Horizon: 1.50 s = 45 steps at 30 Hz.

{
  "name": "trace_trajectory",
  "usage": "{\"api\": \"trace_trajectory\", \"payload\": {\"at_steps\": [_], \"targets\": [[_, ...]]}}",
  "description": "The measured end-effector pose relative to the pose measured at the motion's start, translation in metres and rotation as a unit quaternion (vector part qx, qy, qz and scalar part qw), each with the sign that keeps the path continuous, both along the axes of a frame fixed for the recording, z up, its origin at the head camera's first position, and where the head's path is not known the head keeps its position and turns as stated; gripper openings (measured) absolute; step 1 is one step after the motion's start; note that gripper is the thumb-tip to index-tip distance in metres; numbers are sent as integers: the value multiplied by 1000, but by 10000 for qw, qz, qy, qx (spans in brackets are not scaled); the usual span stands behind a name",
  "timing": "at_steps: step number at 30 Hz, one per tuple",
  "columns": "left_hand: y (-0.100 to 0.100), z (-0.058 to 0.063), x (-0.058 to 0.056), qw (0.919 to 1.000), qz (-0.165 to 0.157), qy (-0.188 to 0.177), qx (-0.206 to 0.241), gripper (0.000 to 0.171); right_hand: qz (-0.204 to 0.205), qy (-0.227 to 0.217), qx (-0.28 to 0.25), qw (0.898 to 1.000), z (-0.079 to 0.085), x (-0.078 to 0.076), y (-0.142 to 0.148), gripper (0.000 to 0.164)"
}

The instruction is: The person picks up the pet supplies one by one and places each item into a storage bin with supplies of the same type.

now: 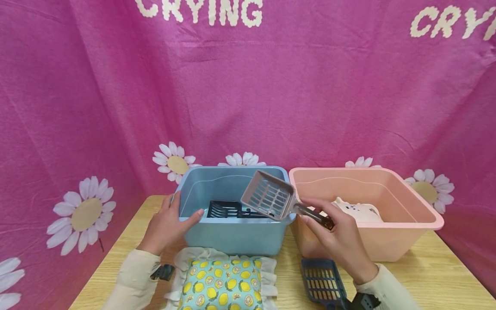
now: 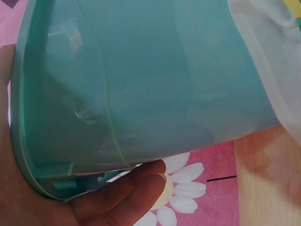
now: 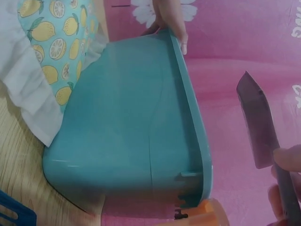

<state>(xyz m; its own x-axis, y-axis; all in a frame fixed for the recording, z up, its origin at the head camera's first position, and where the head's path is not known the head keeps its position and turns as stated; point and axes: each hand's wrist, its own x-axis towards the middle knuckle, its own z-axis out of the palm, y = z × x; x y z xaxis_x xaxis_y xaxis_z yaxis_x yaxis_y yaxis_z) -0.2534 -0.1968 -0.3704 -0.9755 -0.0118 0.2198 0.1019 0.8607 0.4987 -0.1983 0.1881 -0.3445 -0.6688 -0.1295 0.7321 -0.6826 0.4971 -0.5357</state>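
Note:
With my left hand [image 1: 164,226] I hold the left front corner of a blue plastic bin [image 1: 232,237]. The thumb reaches over its rim, and in the left wrist view the fingers curl under the bin's lip [image 2: 21,117]. My right hand [image 1: 342,239] grips the dark handle of a grey-brown slotted litter scoop [image 1: 271,196], tilted above the bin's right front rim. Seen edge-on in the right wrist view, the scoop [image 3: 258,120] has its head pointing away from the hand. Inside the blue bin lies a black slotted scoop [image 1: 226,209], partly hidden by the front wall.
A pink bin [image 1: 387,241] stands right beside the blue one and holds a white item with dark markings [image 1: 360,212]. On the wooden table [image 1: 438,275] in front lie a frilled lemon-print cushion [image 1: 221,284] and a navy slotted scoop [image 1: 321,280]. A pink cloth [image 1: 271,94] hangs behind.

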Motion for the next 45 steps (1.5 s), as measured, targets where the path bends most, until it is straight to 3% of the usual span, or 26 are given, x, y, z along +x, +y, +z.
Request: {"api": "trace_trajectory", "payload": {"at_steps": [20,30,37,45], "targets": [[-2,-1,1,10000,12,50,-10,103,16,105,30,9999,-2,-32,-21,35],[-2,-2,0,10000,24,21,5,104,309,54,175,9994,1,-38,-28,29],[-1,-1,1,10000,33,26,33,103,291,-214,198,9992,1,-44,-37,29],[0,-2,0,9999,-6,120,-45,102,597,-679,-86,9959,2,-49,-51,29]]}}
